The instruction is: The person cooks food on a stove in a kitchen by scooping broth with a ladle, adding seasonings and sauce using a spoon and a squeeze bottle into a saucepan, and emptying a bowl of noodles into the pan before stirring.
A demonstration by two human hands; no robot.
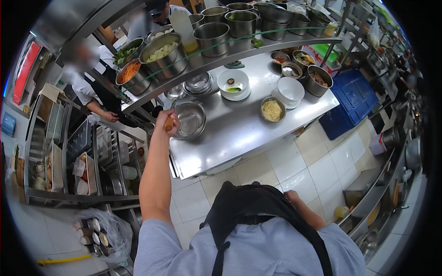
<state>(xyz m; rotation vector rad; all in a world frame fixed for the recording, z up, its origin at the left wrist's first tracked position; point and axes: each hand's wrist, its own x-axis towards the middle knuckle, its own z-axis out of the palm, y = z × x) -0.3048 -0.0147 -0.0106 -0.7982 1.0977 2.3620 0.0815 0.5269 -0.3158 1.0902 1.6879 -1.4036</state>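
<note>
My left hand [165, 122] is closed around a short wooden handle [169, 123] at the left end of the steel table [225, 140]. What the handle belongs to is hard to make out. Right beside that hand sit stacked metal bowls [190, 120]. My right hand [291, 196] hangs low beside my apron, partly hidden, and its fingers do not show clearly. Farther along the table are a white bowl [233, 81] with a mushroom and a green leaf in it, a metal bowl of noodles [272, 110], and stacked white bowls [291, 89].
Above the table's back runs a shelf [248, 51] with metal pots of cut vegetables. A person [94, 87] in a dark apron stands at the left. A blue bin [352, 99] stands past the table's right end. Racks with baskets [57, 168] fill the left side.
</note>
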